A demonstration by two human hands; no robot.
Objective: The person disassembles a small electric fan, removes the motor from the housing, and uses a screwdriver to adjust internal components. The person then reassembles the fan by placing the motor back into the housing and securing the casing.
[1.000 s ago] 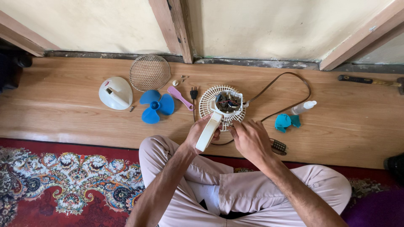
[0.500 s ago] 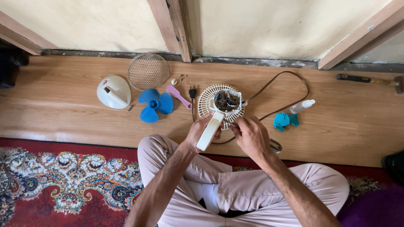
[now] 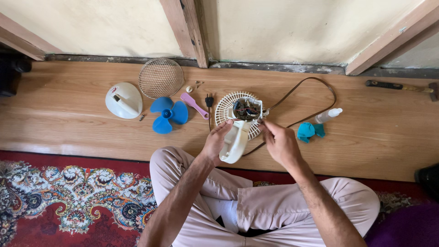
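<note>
Fan body: small white plastic fan body, rear grille and exposed motor wiring up top, held above the wooden floor just ahead of your knees
Left hand: your left hand is wrapped around the cream stand, fingers closed on it
Right hand: your right hand pinches at the motor housing edge; what it pinches I cannot tell
Handling: likely light, stiff, brittle plastic; hold the stand, spare the thin grille ribs and wires
Cord: brown power cord loops behind
Nearby: blue fan blade, round wire guard, white dome cover
</note>
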